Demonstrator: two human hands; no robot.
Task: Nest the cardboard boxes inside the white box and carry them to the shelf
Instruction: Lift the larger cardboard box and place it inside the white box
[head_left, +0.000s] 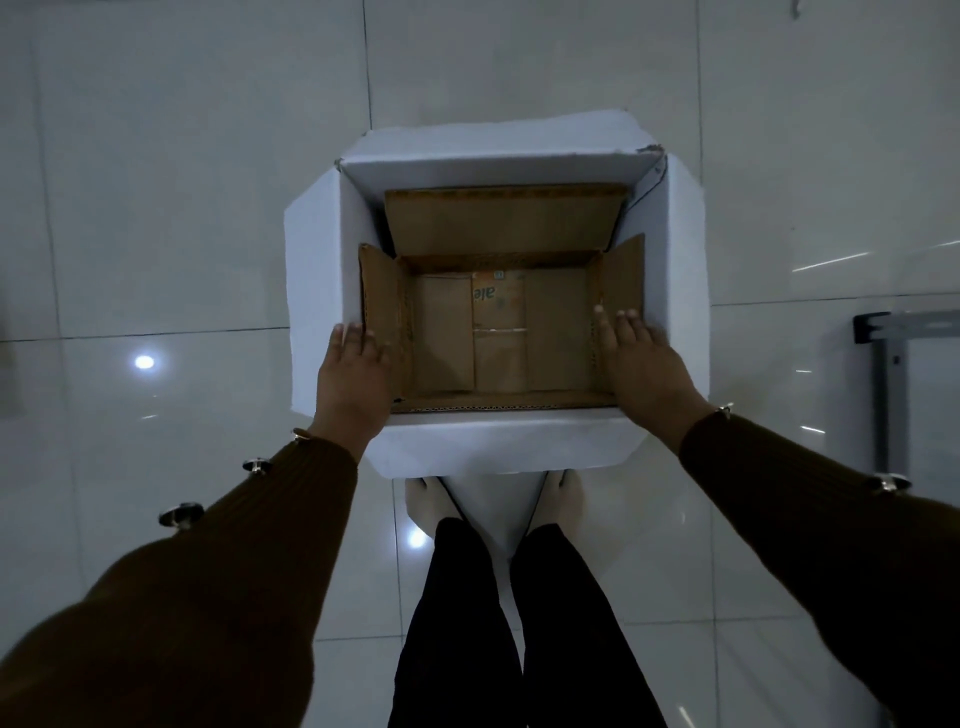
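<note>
On a glossy pale tiled floor (182, 234), a plain brown corrugated cardboard box (501, 338) sits nested inside the big open-flapped white box (498, 156). The left hand (353, 374) and right hand (644, 364) lie flat and open against its side flaps, gripping nothing. Nesting looks done for this box; next, I judge, comes a firm hold on the smooth white walls for lifting.

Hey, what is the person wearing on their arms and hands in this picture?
Both arms are in long brown ribbed knit sleeves, the left sleeve and the right sleeve. Small shiny metal buttons or studs run along the outer edge of each sleeve toward the cuff. The left hand and right hand are bare, with no gloves; I can't make out any rings.
</note>
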